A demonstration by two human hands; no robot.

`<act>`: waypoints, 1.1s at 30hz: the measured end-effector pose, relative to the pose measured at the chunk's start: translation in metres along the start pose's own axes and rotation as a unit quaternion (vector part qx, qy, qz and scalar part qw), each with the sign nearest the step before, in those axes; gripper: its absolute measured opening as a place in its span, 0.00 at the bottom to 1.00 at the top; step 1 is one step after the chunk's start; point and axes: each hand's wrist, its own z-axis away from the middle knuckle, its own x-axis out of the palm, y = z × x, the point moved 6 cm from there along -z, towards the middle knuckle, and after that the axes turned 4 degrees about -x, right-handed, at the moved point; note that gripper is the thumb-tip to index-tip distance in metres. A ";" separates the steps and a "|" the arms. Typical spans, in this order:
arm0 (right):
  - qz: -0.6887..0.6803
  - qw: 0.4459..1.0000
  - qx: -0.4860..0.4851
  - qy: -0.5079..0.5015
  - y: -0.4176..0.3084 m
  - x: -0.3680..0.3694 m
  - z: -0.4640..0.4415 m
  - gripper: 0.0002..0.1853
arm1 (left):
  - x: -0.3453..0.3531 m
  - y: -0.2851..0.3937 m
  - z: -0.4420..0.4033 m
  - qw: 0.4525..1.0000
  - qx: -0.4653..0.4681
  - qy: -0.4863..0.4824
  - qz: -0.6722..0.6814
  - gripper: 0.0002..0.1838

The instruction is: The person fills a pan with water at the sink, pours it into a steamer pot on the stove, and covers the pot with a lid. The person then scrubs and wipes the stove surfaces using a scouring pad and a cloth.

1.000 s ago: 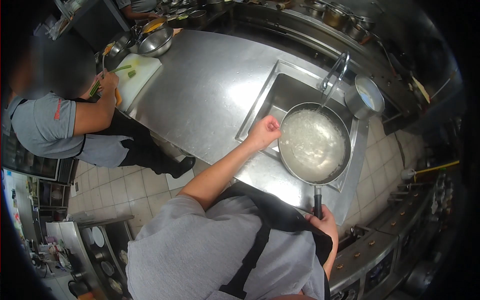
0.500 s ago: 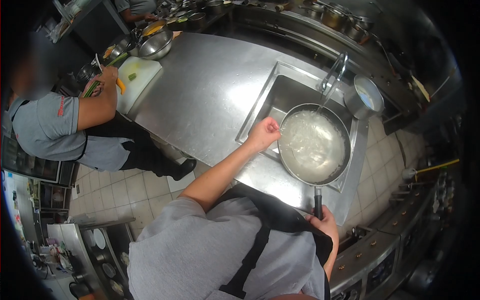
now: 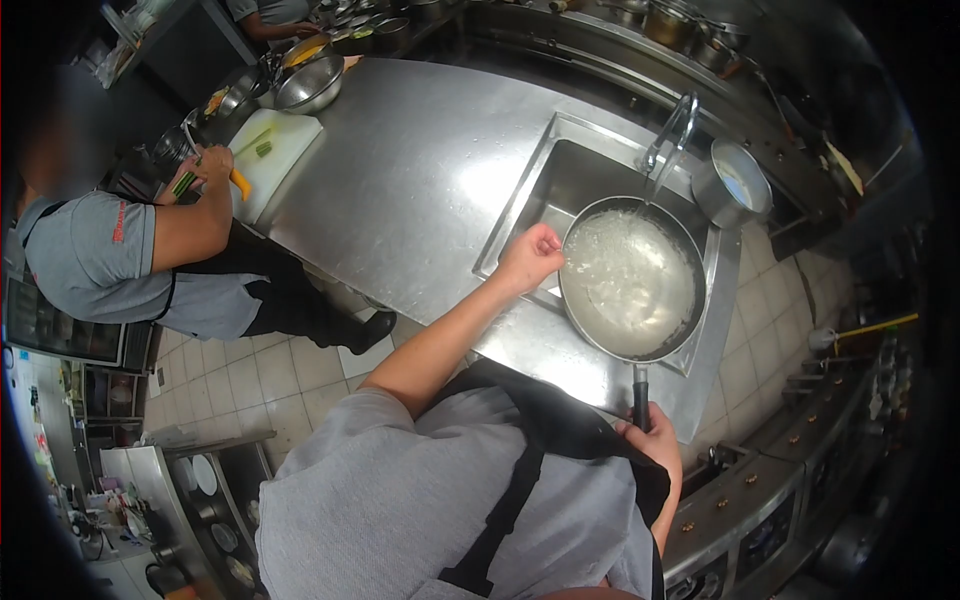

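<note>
One pan (image 3: 633, 282), handle (image 3: 641, 396) toward wearer (image 3: 430, 480), in right hand (image 3: 652, 438)

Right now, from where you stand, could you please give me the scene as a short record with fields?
Left hand: curled at the rim of the pan; grip unclear
Right hand: closed around the pan's handle
Pan contents: clear, rippled liquid
Pan position: over part of the sink, under the faucet
Beside the sink: metal pot
Cutting board: bears cut green pieces
Co-worker: beside the board, green stalks in hand
</note>
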 end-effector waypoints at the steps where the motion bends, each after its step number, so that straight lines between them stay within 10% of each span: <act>1: 0.000 1.000 0.002 0.001 -0.001 0.000 0.001 0.15 | 0.000 0.001 0.000 1.000 0.005 0.003 0.004 0.10; 33: 0.009 0.999 0.035 -0.009 -0.022 -0.002 0.010 0.14 | -0.001 0.002 0.000 0.998 -0.015 -0.017 0.053 0.08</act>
